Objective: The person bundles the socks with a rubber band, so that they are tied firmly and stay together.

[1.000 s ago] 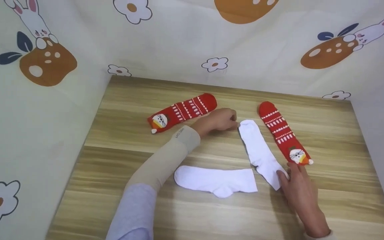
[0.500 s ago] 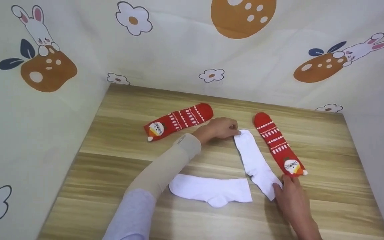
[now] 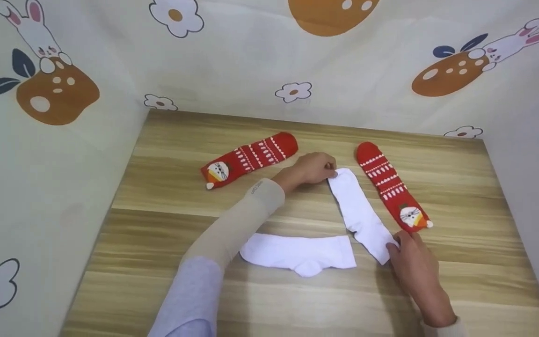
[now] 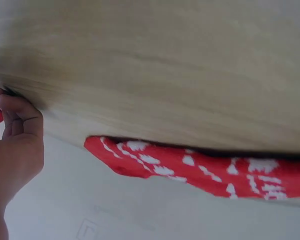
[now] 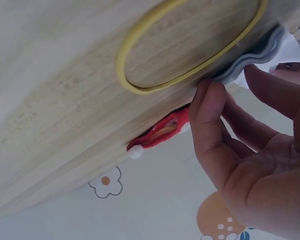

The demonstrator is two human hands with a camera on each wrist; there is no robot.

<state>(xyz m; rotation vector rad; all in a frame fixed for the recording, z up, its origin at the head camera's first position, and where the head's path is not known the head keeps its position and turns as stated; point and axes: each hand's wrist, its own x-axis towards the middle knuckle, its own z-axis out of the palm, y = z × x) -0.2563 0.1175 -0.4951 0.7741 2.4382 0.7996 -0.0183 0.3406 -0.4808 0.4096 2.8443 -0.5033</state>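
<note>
A white sock (image 3: pixel 359 210) lies slanted on the wooden table, toe away from me. My left hand (image 3: pixel 315 167) pinches its toe edge with curled fingers. At the cuff, my right hand (image 3: pixel 414 262) holds the other end; in the right wrist view its thumb and forefinger pinch the wavy cuff edge (image 5: pixel 257 52). A second white sock (image 3: pixel 302 251) lies flat and crosswise, nearer to me, its toe by my left sleeve. The left wrist view shows the left hand (image 4: pixel 20 120) with bent fingers; the sock is hidden there.
Red patterned socks with cat faces lie at the back left (image 3: pixel 253 158) and on the right (image 3: pixel 391 187), the latter close to my right fingers. A printed cloth wall (image 3: pixel 232 61) rises behind and beside the table (image 3: pixel 157 281). A yellow loop (image 5: pixel 122 62) shows in the right wrist view.
The view dips and comes back. My left fingertips have closed in on the sock's toe, and the right fingers have drawn together at the cuff. The other socks stay where they were.
</note>
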